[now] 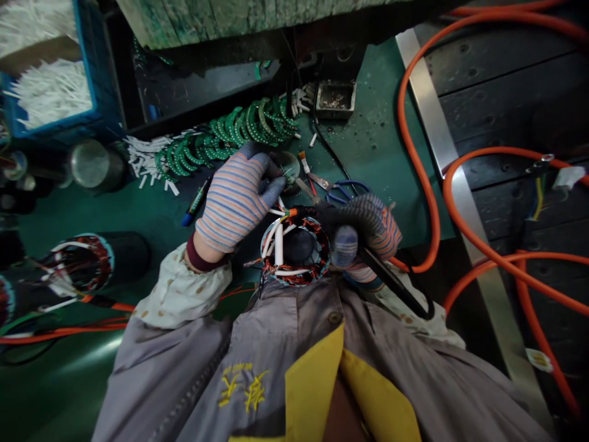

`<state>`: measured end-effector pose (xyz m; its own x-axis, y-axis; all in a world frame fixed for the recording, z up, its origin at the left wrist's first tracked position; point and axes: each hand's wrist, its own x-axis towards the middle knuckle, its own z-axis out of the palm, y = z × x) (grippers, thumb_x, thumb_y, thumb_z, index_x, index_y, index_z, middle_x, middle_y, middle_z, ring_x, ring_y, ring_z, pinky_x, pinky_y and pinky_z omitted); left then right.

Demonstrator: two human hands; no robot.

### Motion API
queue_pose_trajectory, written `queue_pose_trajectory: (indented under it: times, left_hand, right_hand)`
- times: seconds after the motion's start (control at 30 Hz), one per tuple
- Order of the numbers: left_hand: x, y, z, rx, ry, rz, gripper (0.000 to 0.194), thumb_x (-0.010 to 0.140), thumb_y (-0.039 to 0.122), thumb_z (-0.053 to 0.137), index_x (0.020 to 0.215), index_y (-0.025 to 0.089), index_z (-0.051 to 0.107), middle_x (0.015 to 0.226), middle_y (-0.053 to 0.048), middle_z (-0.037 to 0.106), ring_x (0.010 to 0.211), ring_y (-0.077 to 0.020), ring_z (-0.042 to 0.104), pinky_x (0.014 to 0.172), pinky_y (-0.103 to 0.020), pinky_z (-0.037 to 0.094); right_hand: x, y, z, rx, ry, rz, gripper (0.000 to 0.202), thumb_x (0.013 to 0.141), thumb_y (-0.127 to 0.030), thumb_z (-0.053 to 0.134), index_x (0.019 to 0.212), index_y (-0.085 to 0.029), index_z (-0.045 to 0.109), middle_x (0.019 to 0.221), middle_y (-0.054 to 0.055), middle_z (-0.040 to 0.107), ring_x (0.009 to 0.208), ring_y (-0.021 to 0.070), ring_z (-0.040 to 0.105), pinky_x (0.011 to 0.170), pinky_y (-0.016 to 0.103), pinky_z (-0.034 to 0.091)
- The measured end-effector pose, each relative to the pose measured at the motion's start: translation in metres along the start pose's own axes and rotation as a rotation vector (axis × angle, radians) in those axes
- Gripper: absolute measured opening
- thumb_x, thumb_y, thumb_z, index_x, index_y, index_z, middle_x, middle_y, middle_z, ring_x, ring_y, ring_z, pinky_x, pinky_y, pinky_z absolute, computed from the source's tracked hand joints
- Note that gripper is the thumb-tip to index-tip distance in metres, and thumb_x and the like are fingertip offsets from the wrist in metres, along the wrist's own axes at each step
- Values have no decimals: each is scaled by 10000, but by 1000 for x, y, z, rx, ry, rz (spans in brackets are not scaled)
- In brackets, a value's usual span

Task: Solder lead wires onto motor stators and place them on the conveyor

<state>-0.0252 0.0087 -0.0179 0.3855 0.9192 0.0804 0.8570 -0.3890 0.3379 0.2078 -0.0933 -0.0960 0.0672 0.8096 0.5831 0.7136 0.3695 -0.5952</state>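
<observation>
My left hand, in a striped glove with dark fingertips, is closed, thumb against fingers, on what looks like a thin wire. A round, dull disc-like thing is just beyond those fingertips. My right hand, also gloved, is wrapped round the black handle of a soldering iron. The iron's metal tip points left, above a motor stator in front of my body. Copper windings, white sleeves and leads with an orange sleeve show at the stator's upper end.
Green curved strips and white tubes lie behind my left hand. Blue-handled scissors, a brush and a small metal tray are beyond. A marker and another stator stand left. Orange hoses loop right.
</observation>
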Motion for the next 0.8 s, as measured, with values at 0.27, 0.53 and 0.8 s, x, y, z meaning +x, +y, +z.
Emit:
queue_pose_trajectory:
  times: [0.27, 0.53, 0.8]
  left_hand:
    - [3, 5, -3, 6, -34, -17, 105, 1127, 351, 801, 1113, 247, 805, 1265, -124, 798, 1239, -388, 802, 1137, -530, 673]
    - [3, 0, 1, 57, -24, 11, 125, 1160, 335, 753, 1184, 226, 810, 1246, -107, 798, 1225, -352, 781, 1143, -505, 658]
    - [11, -2, 4, 39, 25, -2, 198, 1144, 406, 742, 1148, 222, 813, 1179, -110, 833, 1186, -345, 815, 1125, -467, 679]
  right_hand:
    - [10, -11, 8, -78, -67, 139, 563, 1214, -563, 449, 1126, -329, 953, 1018, 122, 817, 1029, 346, 752, 944, 515, 632]
    - [62, -3, 28, -129, -202, -74, 404, 1162, -313, 598, 1425, -251, 899, 1136, 121, 767, 1065, 326, 709, 971, 522, 613]
    - [31, 7, 27, -94, -124, 46, 381, 1167, -485, 594, 1210, -247, 888, 1050, 102, 744, 1028, 296, 671, 954, 474, 566]
